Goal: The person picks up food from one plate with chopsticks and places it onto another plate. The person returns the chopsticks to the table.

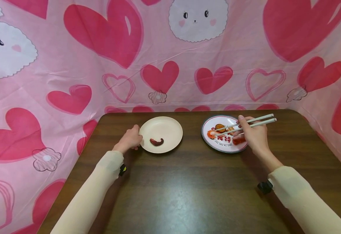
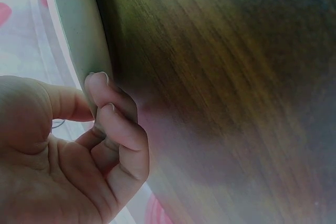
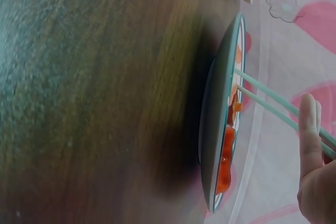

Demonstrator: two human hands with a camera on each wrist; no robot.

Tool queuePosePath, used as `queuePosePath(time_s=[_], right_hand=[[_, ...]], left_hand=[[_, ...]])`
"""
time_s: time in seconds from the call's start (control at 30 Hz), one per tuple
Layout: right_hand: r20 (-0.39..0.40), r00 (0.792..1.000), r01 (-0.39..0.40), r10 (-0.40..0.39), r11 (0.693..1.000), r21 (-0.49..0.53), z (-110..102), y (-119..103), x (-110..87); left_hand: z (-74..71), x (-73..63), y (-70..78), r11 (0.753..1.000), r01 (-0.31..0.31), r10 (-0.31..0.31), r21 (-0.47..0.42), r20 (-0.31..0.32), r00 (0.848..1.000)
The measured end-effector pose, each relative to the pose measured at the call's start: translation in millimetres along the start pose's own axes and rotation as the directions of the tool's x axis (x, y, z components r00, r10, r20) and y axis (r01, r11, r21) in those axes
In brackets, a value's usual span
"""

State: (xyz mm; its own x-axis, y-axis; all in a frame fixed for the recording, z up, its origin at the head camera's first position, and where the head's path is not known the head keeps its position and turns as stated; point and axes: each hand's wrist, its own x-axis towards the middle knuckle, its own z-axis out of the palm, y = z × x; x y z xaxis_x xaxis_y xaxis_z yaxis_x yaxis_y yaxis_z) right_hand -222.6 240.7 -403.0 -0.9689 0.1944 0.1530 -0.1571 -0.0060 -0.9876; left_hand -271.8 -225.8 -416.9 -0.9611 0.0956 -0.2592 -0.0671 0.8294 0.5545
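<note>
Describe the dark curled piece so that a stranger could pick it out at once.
On the brown wooden table, find the plain cream plate, whose rim the left hand pinches. On its near half lies the dark curled piece, reddish brown and hook-shaped. It is alone on its plate, whereas the printed plate to the right has several pieces.
</note>
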Motion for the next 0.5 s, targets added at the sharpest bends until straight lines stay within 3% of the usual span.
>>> queuePosePath(time_s=[0.5], right_hand=[[-0.074, 0.997, -0.017, 0.024, 0.994, 0.104, 4.7, 8.4, -2.7]], left_hand=[[0.0, -1.7, -0.1, 1.000, -0.013, 0.012, -0.013, -0.005, 1.000]])
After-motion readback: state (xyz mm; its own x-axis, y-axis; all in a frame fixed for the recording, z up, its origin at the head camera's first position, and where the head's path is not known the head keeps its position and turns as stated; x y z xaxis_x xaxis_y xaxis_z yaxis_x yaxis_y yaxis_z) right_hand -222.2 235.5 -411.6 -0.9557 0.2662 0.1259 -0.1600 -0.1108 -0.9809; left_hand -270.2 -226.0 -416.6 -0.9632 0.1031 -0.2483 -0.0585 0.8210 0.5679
